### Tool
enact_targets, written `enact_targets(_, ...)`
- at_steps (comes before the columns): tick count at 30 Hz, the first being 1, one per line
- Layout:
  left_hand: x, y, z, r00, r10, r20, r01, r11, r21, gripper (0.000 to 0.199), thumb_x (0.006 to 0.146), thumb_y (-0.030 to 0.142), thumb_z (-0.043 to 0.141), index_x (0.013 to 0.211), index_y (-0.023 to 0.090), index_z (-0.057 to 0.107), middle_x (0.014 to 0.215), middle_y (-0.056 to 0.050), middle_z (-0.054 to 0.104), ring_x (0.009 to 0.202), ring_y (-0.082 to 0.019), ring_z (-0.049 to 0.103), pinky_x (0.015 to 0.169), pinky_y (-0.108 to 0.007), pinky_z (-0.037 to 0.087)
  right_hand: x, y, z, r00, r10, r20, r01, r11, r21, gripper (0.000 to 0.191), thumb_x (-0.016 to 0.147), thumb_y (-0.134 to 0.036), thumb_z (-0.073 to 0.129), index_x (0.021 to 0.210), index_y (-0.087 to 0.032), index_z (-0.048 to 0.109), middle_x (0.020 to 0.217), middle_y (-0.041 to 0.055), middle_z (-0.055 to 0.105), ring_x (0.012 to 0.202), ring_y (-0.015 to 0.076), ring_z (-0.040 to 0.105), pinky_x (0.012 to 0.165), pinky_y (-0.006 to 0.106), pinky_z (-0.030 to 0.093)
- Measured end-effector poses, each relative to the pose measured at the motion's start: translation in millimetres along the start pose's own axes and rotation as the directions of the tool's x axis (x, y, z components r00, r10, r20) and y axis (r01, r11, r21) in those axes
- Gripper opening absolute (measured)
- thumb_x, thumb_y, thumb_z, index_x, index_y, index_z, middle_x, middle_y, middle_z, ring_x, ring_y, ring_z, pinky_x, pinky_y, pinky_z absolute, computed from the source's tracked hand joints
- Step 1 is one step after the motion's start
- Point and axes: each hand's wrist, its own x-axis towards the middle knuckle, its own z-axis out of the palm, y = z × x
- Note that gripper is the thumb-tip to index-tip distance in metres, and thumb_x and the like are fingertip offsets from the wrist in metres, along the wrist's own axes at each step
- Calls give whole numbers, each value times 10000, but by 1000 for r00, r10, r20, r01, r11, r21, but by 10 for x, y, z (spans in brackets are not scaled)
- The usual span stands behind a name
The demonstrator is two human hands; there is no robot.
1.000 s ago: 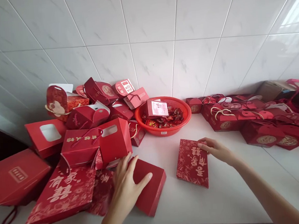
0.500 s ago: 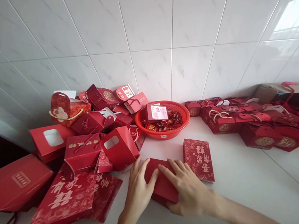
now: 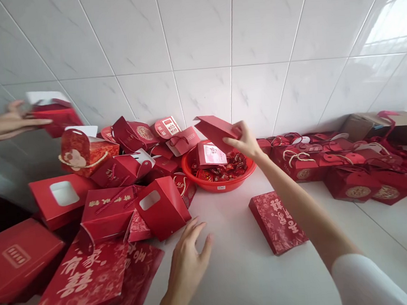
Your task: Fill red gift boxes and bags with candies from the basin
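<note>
My right hand [image 3: 245,142] is stretched far forward, gripping a plain red gift box [image 3: 213,130] by its right end. That box is tilted in the air above the red plastic basket [image 3: 223,185]. Red-wrapped candies [image 3: 238,165] and a small box with a pinkish-white label [image 3: 215,153] lie in the basket. Nearer to me, my left hand [image 3: 187,255] hovers low over the white table with fingers apart, holding nothing. Close to it stands a red box with a white window [image 3: 165,209]. A flower-patterned red box [image 3: 277,222] rests beneath my right forearm.
Red boxes, among them a large patterned one [image 3: 83,279], are heaped on the left. Rows of corded red boxes [image 3: 301,168] line the right, before a cardboard box [image 3: 363,126]. At far left, another person's hand [image 3: 14,121] holds a red box [image 3: 58,118].
My right hand has lifted the plain red box off the table, forward to above the basket. My left hand has let go of it. Another person's hand with a box has appeared at left.
</note>
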Motion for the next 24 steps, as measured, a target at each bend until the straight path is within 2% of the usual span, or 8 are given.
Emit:
enact_targets(5, -47, 146, 83, 986, -9, 168, 12, 1000, -18, 349, 904, 403, 530, 1109, 218, 743, 1333, -123, 664, 1049, -295, 713, 858, -463, 618, 504, 350, 605, 985, 61, 158, -24, 975, -222, 177, 837, -236, 611, 928, -214, 462, 1024, 99, 604, 943, 244, 568, 883, 415, 480)
enact_targets(8, -41, 276, 98, 966, 15, 260, 1, 998, -61, 319, 909, 361, 544, 1117, 230, 746, 1320, -113, 670, 1008, -268, 717, 889, -452, 607, 545, 477, 749, 970, 88, 226, -32, 970, -240, 155, 803, -178, 626, 883, -209, 496, 965, 103, 620, 927, 271, 586, 865, 442, 492)
enact_targets(10, 4, 370, 122, 949, 58, 310, -20, 992, -125, 304, 911, 348, 554, 1119, 233, 743, 1300, -105, 679, 1069, -266, 697, 916, -433, 595, 525, 530, 733, 968, 78, 240, -20, 972, -235, 157, 790, -188, 647, 898, -201, 534, 1003, 114, 636, 991, 288, 595, 907, 457, 486)
enact_targets(14, 164, 536, 229, 921, 142, 364, -39, 961, -275, 330, 897, 331, 575, 1175, 213, 708, 1245, -104, 700, 1098, -260, 680, 920, -402, 584, 356, 478, 340, 976, 64, 206, -20, 978, -208, 280, 800, -257, 662, 1061, -176, 600, 1201, 148, 639, 1090, 281, 608, 933, 434, 494)
enact_targets(17, 277, 617, 354, 898, 128, 421, 22, 943, -333, 414, 886, 355, 582, 1257, 189, 658, 1240, -119, 701, 1030, -261, 696, 910, -418, 578, -14, 341, -223, 956, 136, 258, -89, 979, -186, 241, 834, -350, 641, 999, -175, 651, 1047, 104, 711, 904, 230, 670, 800, 358, 523)
enact_targets(19, 331, 658, 449, 863, 102, 495, 86, 936, -342, 508, 884, 395, 586, 1339, 169, 599, 1300, -145, 668, 1053, -273, 688, 941, -446, 561, -386, 280, -611, 907, 207, 366, -117, 960, -253, 253, 848, -433, 632, 881, -186, 677, 866, 59, 725, 788, 202, 669, 732, 317, 512)
enact_targets(21, 372, 701, 547, 823, 101, 559, 127, 927, -354, 623, 887, 426, 589, 1446, 167, 495, 1389, -167, 604, 1121, -283, 662, 984, -464, 538, -805, 282, -916, 831, 388, 399, -238, 896, -374, 329, 862, -508, 617, 844, -185, 672, 736, 48, 708, 678, 185, 656, 641, 288, 496)
enact_targets(24, 436, 780, 689, 806, 193, 560, 59, 914, -401, 807, 834, 420, 684, 1538, 196, 360, 1520, -181, 467, 1348, -328, 508, 1102, -500, 446, -1381, 367, -1133, 670, 636, 383, -440, 756, -484, 402, 839, -581, 643, 852, -180, 645, 709, 57, 698, 582, 164, 622, 535, 266, 477)
